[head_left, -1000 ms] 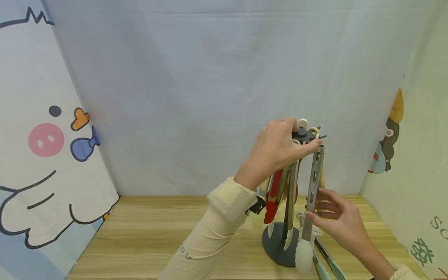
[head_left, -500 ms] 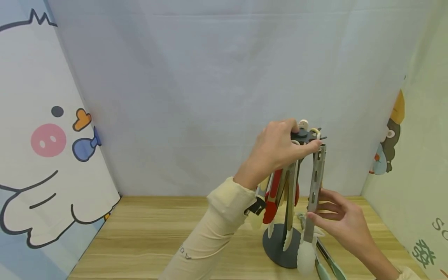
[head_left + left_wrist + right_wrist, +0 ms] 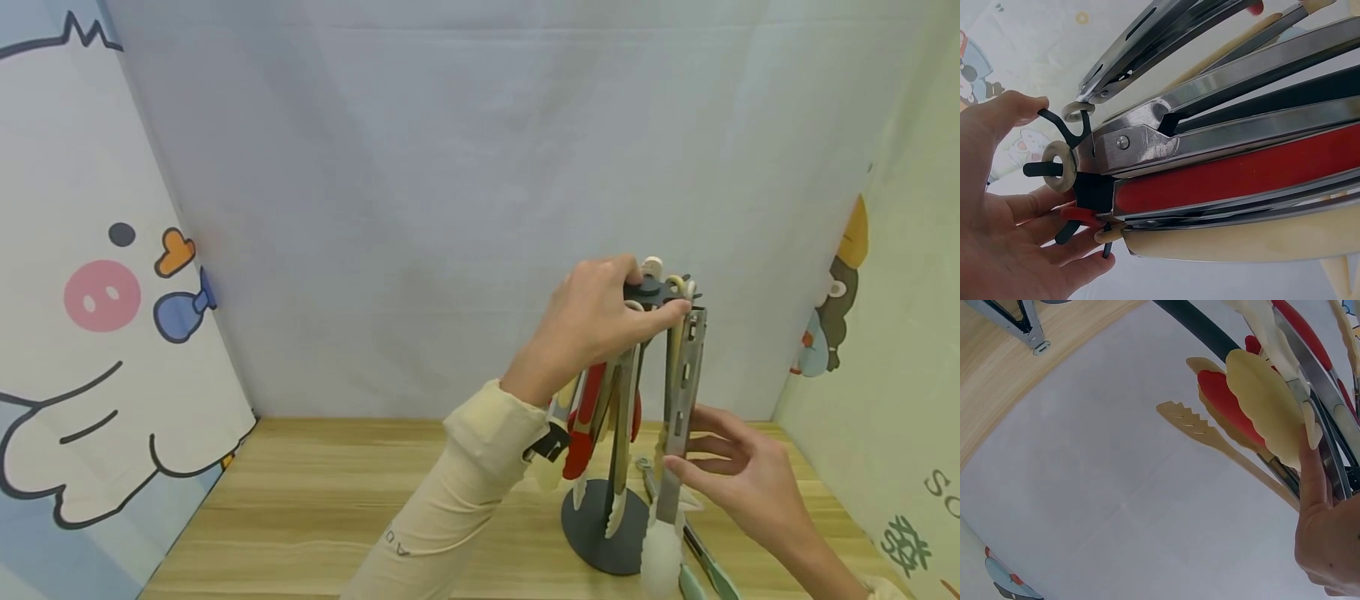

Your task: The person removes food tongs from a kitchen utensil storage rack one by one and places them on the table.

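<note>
My left hand (image 3: 592, 312) grips the dark hooked top (image 3: 649, 291) of a utensil stand, whose round base (image 3: 603, 533) rests on the table. In the left wrist view, the thumb touches one hook. My right hand (image 3: 750, 479) holds metal tongs (image 3: 686, 387) with pale tips (image 3: 662, 554) pointing down. Their ring (image 3: 1077, 111) is at a hook close to my left thumb; whether it is fully over the hook I cannot tell. Other tongs hang around the post, including red ones (image 3: 585, 417) and metal ones (image 3: 1141, 150). In the right wrist view, the held tongs are partly hidden.
Tongs with green tips (image 3: 718, 579) lie on the wooden table (image 3: 360, 500) to the right of the base. A pale cloth (image 3: 450, 208) hangs behind the table. Cartoon-printed panels stand at the left (image 3: 82, 383) and right (image 3: 885, 417).
The tongs in my right hand have shifted slightly to the right, their top tilting outward. The right hand has moved with them. My left hand stays on the stand's top.
</note>
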The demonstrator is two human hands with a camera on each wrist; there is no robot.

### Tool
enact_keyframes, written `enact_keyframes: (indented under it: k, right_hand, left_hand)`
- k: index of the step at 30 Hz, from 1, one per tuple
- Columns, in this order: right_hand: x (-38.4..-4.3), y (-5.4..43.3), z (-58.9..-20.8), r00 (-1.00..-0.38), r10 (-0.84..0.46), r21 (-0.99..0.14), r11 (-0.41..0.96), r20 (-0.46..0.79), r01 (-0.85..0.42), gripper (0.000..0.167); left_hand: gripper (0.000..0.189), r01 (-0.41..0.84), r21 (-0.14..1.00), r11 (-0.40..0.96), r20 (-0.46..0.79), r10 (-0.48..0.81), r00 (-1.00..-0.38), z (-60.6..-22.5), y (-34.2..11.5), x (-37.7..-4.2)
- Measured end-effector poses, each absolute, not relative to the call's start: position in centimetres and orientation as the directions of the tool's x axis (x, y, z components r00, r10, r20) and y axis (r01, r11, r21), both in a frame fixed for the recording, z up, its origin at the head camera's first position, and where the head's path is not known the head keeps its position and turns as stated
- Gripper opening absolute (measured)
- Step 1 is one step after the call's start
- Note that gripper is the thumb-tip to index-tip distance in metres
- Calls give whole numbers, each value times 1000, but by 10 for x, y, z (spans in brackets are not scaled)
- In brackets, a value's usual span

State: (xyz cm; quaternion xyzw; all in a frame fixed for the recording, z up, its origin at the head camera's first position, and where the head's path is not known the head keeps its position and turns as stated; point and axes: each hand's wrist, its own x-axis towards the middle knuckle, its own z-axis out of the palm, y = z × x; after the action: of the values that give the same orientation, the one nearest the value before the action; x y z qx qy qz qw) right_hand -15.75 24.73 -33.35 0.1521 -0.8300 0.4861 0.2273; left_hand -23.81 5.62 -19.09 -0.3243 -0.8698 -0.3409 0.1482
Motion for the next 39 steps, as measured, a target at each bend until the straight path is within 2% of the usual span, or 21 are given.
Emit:
enact_keyframes:
  k: [14, 24, 39]
  right_hand:
    - [-152, 251, -329, -842, -22, -737, 471, 539, -484, 54]
    - [-147, 257, -319, -821, -1, -699, 523, 571, -487, 54]
    - [-140, 264, -314, -834, 9, -713, 524, 552, -466, 55]
  left_hand:
    - [36, 681, 503, 532, 481, 482, -732, -190, 53, -240]
    - [35, 683, 517, 516, 488, 478, -731, -192, 54, -241]
    - [35, 689, 509, 515, 494, 481, -725, -192, 53, -240]
